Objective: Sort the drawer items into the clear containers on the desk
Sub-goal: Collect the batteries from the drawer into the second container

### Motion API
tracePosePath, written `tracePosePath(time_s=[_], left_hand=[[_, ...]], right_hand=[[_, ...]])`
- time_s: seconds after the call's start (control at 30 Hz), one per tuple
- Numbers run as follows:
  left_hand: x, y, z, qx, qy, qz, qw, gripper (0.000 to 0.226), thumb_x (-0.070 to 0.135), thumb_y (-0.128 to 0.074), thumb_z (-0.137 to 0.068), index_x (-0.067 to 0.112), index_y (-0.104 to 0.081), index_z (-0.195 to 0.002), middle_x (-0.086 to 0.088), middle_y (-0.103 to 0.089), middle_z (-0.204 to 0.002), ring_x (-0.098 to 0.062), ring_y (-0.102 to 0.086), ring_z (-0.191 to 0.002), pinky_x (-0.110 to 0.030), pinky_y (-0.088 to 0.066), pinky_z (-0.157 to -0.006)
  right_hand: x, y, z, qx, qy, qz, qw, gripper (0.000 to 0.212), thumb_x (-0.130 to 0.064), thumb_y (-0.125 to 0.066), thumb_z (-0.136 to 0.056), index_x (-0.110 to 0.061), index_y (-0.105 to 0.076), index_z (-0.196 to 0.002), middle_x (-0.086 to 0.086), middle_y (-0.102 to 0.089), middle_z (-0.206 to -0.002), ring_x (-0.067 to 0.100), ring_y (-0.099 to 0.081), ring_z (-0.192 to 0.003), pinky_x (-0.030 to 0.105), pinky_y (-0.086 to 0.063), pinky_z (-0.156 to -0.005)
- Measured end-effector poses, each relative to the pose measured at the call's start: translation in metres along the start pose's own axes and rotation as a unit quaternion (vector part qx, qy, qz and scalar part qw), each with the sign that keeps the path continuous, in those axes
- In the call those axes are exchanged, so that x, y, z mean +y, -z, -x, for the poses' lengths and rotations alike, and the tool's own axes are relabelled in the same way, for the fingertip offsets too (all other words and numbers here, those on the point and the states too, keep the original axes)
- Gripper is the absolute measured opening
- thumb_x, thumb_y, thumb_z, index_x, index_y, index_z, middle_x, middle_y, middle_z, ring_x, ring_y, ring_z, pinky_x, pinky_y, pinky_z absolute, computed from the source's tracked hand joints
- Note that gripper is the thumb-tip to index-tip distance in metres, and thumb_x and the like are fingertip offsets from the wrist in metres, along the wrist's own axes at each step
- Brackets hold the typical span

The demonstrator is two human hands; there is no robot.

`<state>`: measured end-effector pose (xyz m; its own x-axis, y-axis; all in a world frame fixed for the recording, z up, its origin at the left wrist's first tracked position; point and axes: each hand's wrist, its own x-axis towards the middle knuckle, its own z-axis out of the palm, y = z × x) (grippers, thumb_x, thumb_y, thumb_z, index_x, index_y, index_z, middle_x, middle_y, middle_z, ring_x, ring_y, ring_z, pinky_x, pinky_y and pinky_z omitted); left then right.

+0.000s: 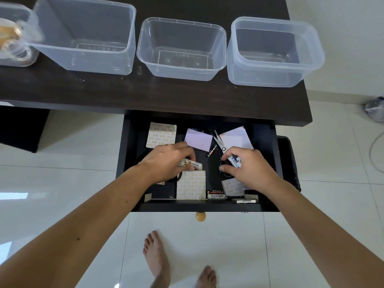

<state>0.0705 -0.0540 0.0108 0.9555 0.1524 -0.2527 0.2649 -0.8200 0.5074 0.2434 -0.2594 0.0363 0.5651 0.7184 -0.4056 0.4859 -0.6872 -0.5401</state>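
The dark drawer [268, 163] is pulled out below the desk. My left hand [168, 161] grips white Heybright batteries [195, 164] over the drawer's middle. My right hand [249, 167] holds blue-and-white batteries [234, 161] just above the black handles of a pair of scissors [219, 140]. Loose in the drawer lie patterned sticky pads [161, 135], a lilac note pad [198, 139], a dark battery [212, 151] and a Heybright battery [217, 196]. Three clear containers stand on the desk: left [83, 36], middle [181, 48], right [274, 51].
A fourth clear container [14, 34] at the far left holds tape rolls. The dark desk top [145, 94] runs along the drawer's back. A round knob [200, 216] sticks out of the drawer front. My bare feet [158, 256] stand on white tiles; a cable [374, 150] lies right.
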Motion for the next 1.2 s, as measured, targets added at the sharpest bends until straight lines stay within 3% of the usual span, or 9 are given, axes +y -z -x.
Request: tracePosePath(time_s=[0.17, 0.3, 0.37, 0.47, 0.6, 0.73, 0.93, 1.07, 1.2], left_hand=[[0.005, 0.004, 0.000, 0.024, -0.003, 0.041, 0.999, 0.023, 0.039, -0.065, -0.102, 0.026, -0.059, -0.120, 0.016, -0.048, -0.119, -0.011, -0.061, -0.094, -0.028, -0.051, -0.081], [0.006, 0.003, 0.000, 0.013, 0.001, 0.058, 0.998, 0.020, 0.032, -0.064, -0.104, 0.027, -0.053, -0.120, 0.017, -0.054, -0.115, -0.016, -0.065, -0.094, -0.036, -0.056, -0.083], [0.004, 0.001, 0.000, 0.017, -0.015, 0.060, 0.998, 0.028, 0.029, -0.062, -0.105, 0.031, -0.052, -0.131, 0.012, -0.057, -0.123, -0.016, -0.065, -0.098, -0.035, -0.057, -0.084], [-0.004, -0.004, 0.001, 0.021, -0.045, 0.049, 0.998, 0.050, 0.026, -0.061, -0.106, 0.044, -0.046, -0.151, 0.005, -0.053, -0.121, -0.015, -0.061, -0.095, -0.028, -0.056, -0.081], [-0.004, -0.004, 0.002, 0.021, -0.041, 0.079, 0.996, 0.021, 0.027, -0.060, -0.106, 0.035, -0.063, -0.126, 0.008, -0.052, -0.117, -0.015, -0.061, -0.098, -0.036, -0.059, -0.084], [-0.004, -0.002, 0.002, 0.021, -0.036, 0.095, 0.995, 0.012, 0.033, -0.064, -0.104, 0.029, -0.063, -0.114, 0.012, -0.060, -0.117, -0.013, -0.062, -0.100, -0.038, -0.057, -0.088], [-0.001, 0.000, 0.002, 0.073, -0.012, 0.133, 0.988, 0.025, 0.044, -0.069, -0.097, 0.020, -0.064, -0.101, 0.010, -0.053, -0.102, -0.012, -0.057, -0.087, -0.022, -0.046, -0.074], [0.001, 0.002, 0.002, 0.064, 0.022, 0.127, 0.990, 0.026, 0.046, -0.065, -0.100, 0.022, -0.057, -0.106, 0.005, -0.062, -0.101, -0.016, -0.061, -0.086, -0.032, -0.053, -0.074], [0.000, 0.000, 0.006, 0.081, -0.004, 0.037, 0.996, 0.019, 0.043, -0.060, -0.104, 0.030, -0.053, -0.115, 0.005, -0.069, -0.095, -0.015, -0.065, -0.078, -0.029, -0.050, -0.067]], right_hand=[[-0.007, -0.007, -0.010, 0.002, -0.028, 0.042, 0.999, 0.041, -0.053, -0.087, -0.079, -0.031, -0.073, -0.111, 0.004, -0.068, -0.101, 0.022, -0.064, -0.092, 0.027, -0.047, -0.072], [-0.018, -0.006, -0.009, 0.002, -0.018, 0.115, 0.993, 0.047, -0.048, -0.085, -0.084, -0.018, -0.070, -0.118, -0.006, -0.051, -0.080, 0.023, -0.057, -0.089, 0.032, -0.050, -0.074], [-0.020, -0.005, -0.009, -0.008, -0.016, 0.130, 0.991, 0.046, -0.046, -0.085, -0.084, -0.018, -0.071, -0.117, -0.008, -0.048, -0.079, 0.023, -0.058, -0.087, 0.033, -0.053, -0.074], [-0.022, -0.008, -0.007, -0.037, -0.008, 0.132, 0.991, 0.042, -0.044, -0.087, -0.083, -0.019, -0.073, -0.114, 0.002, -0.064, -0.092, 0.024, -0.064, -0.090, 0.032, -0.054, -0.072], [-0.020, -0.007, -0.005, -0.047, 0.017, 0.055, 0.997, 0.028, -0.041, -0.085, -0.085, -0.026, -0.073, -0.105, -0.002, -0.071, -0.094, 0.012, -0.066, -0.084, 0.028, -0.056, -0.069], [-0.020, -0.004, 0.000, -0.045, 0.029, -0.019, 0.998, 0.019, -0.041, -0.080, -0.091, -0.030, -0.066, -0.098, -0.009, -0.066, -0.082, -0.002, -0.060, -0.066, 0.013, -0.042, -0.055], [-0.021, 0.000, -0.001, -0.032, 0.041, -0.072, 0.996, 0.008, -0.036, -0.072, -0.098, -0.033, -0.066, -0.104, -0.008, -0.072, -0.091, 0.010, -0.067, -0.081, 0.029, -0.053, -0.070], [-0.025, 0.003, -0.007, -0.041, 0.034, -0.074, 0.996, 0.012, -0.042, -0.076, -0.095, -0.038, -0.064, -0.094, -0.005, -0.071, -0.086, 0.012, -0.071, -0.069, 0.024, -0.055, -0.058], [-0.023, 0.001, -0.019, -0.016, 0.059, -0.030, 0.998, 0.023, -0.035, -0.082, -0.091, -0.031, -0.060, -0.084, -0.006, -0.068, -0.079, 0.007, -0.065, -0.059, 0.016, -0.047, -0.050]])
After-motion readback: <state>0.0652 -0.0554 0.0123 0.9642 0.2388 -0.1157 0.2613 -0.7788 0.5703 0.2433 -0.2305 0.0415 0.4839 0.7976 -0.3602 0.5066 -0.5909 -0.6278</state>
